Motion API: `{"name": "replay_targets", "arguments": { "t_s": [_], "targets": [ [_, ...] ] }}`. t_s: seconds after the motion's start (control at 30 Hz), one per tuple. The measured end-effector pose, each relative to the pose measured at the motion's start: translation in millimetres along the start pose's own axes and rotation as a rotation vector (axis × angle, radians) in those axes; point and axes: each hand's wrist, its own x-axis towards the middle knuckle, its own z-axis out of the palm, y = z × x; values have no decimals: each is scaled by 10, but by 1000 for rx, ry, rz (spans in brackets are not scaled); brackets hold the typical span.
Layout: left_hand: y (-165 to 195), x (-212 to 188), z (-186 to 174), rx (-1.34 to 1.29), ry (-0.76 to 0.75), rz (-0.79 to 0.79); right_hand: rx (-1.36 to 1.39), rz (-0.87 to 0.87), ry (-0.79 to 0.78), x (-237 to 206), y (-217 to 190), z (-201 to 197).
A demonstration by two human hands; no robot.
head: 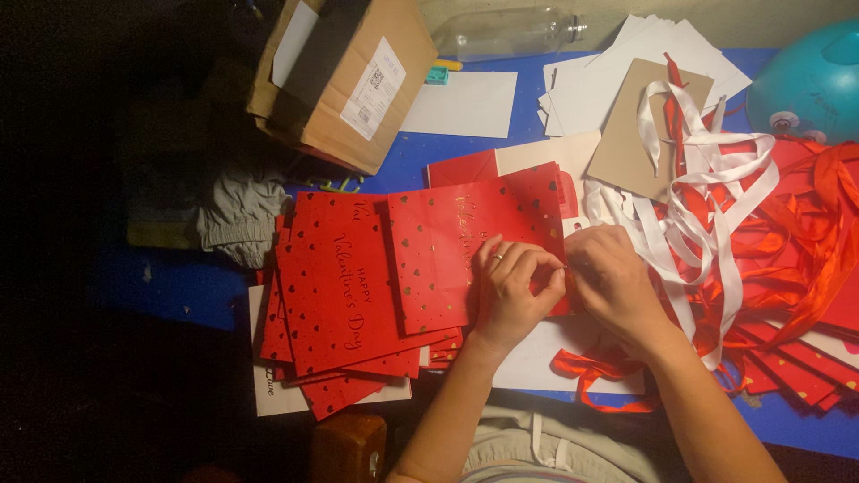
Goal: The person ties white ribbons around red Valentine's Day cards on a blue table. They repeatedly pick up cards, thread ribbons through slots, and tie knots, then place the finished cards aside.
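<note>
Red gift bag (465,241), gold hearts: flat on blue surface (179,282), atop red bag stack (344,304); left hand (512,291), right hand (613,277) pinch closed at its right edge; likely ribbon-handle threading; next calls for fine pull; white ribbons (707,179), cardboard box (344,76) beyond

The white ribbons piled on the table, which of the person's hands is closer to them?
Right. The right hand lies at the edge of the white ribbons, about touching them. The left hand rests on the red paper bag, on the far side of the right hand from them.
</note>
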Motion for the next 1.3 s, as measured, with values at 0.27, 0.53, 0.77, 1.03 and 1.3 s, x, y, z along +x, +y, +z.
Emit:
{"name": "replay_targets", "arguments": {
  "t_s": [0.27, 0.53, 0.77, 1.03, 1.3],
  "targets": [
    [-7, -4, -5, -57, -31, 13, 1, -18, -8, 6, 50, 9],
    [-46, -51, 60, -92, 20, -54, -25, -24, -6, -1, 52, 18],
    [-38, -47, 42, -122, 77, -77, -29, -49, -17, 11, 74, 24],
    [27, -12, -13, -173, 110, -83, -9, -24, -10, -4, 69, 34],
    [35, -13, -16, -208, 126, -134, 5, -10, -33, -1, 53, 15]
  ]
}}
